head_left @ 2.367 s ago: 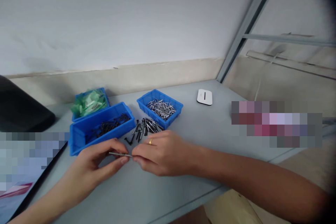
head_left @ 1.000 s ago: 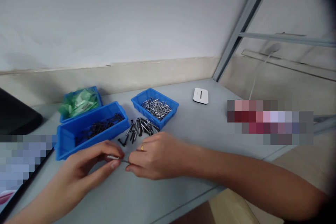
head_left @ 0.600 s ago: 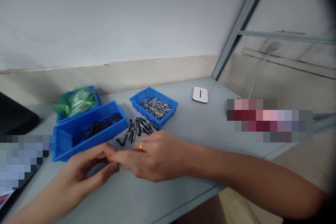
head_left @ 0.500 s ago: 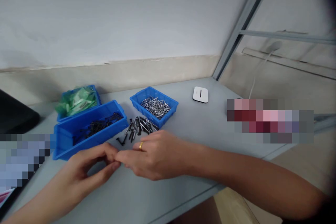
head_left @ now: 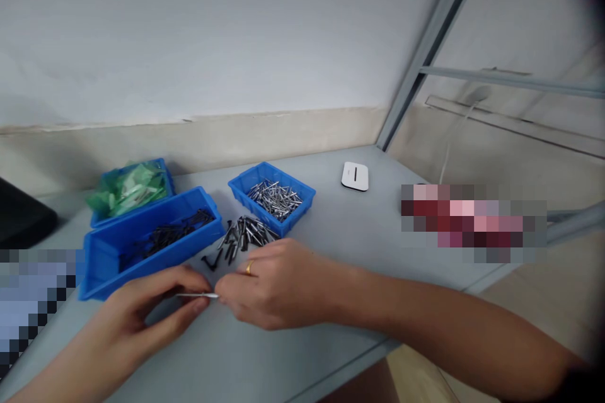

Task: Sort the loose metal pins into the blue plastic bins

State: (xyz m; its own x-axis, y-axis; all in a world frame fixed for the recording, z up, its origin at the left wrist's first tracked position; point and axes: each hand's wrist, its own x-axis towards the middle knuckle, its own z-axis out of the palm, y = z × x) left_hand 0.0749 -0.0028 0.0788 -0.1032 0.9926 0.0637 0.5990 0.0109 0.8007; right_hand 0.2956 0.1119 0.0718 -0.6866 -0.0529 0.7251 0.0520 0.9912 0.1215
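- Your left hand [head_left: 130,310] pinches a slim metal piece [head_left: 193,295] between thumb and forefinger, above the grey tabletop [head_left: 255,365].
- Your right hand [head_left: 269,289] meets its right end; I can't tell whether those hidden fingertips grip.
- Expect it light, stiff, hard to break, perhaps slippery; hold the shaft with fingertips, clear of any point.

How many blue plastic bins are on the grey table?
3: the back-left bin with green plastic, the long bin with dark screws in front, and the right-hand bin with silver pins. Pixelation might hide others.
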